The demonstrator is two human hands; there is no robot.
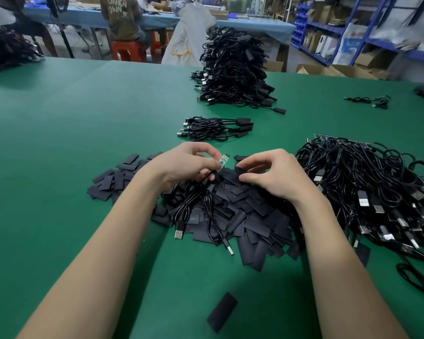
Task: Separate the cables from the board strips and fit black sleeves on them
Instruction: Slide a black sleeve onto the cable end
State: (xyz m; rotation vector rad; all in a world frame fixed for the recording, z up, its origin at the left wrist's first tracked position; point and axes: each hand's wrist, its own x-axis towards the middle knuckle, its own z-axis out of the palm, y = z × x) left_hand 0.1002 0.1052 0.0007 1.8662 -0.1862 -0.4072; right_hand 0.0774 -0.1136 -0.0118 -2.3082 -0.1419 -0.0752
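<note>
Hands at centre over a green bench (59,118). Left hand (181,162) with fingers curled, thumb and forefinger pinching a small green circuit board (223,160) at the end of a black USB cable (194,206); cable trailing toward 6 o'clock across a heap of flat black sleeves (250,211), its USB plug (178,233) resting at the heap's near edge. Right hand (277,174) just beside, toward 3 o'clock, fingers curled over the heap and pinching one black sleeve (240,167) near the board. Loose tangle of unsleeved cables (367,182) at 3 o'clock, touching the sleeve heap, with a board strip (338,138) showing at its far edge. Small bundle of finished cables (216,129) at 12 o'clock, tall stack of finished cables (233,69) beyond it. Single stray sleeve (222,311) at 6 o'clock, apart from the heap, between the forearms.
</note>
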